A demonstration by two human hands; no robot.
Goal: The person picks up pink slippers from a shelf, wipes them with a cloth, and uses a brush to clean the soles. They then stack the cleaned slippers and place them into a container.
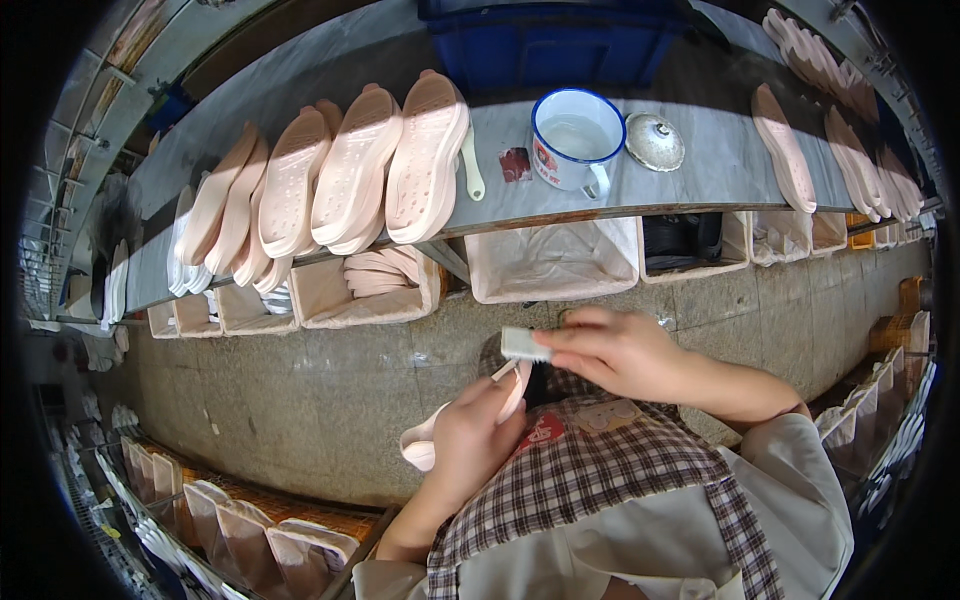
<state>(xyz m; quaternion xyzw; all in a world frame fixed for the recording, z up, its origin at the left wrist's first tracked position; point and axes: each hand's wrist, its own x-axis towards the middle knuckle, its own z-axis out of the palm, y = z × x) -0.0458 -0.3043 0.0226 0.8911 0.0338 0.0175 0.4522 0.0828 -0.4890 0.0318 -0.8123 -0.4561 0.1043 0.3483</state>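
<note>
My left hand (472, 440) grips a pale pink shoe sole (422, 443) on edge over my lap, its toe pointing down to the left. My right hand (615, 350) holds a small grey brush (524, 344) against the sole's upper end. Beneath both hands lies a checked apron (600, 470). On the grey conveyor belt (720, 150) in front of me, a row of pink soles (340, 175) lies overlapping at the left.
A white enamel mug (575, 138) with a blue rim stands on the belt beside its lid (655, 141). More soles (785, 148) lie at the right. Cloth-lined bins (550, 262) hang under the belt. A blue crate (560, 45) stands behind. Racks of soles (240, 530) lie lower left.
</note>
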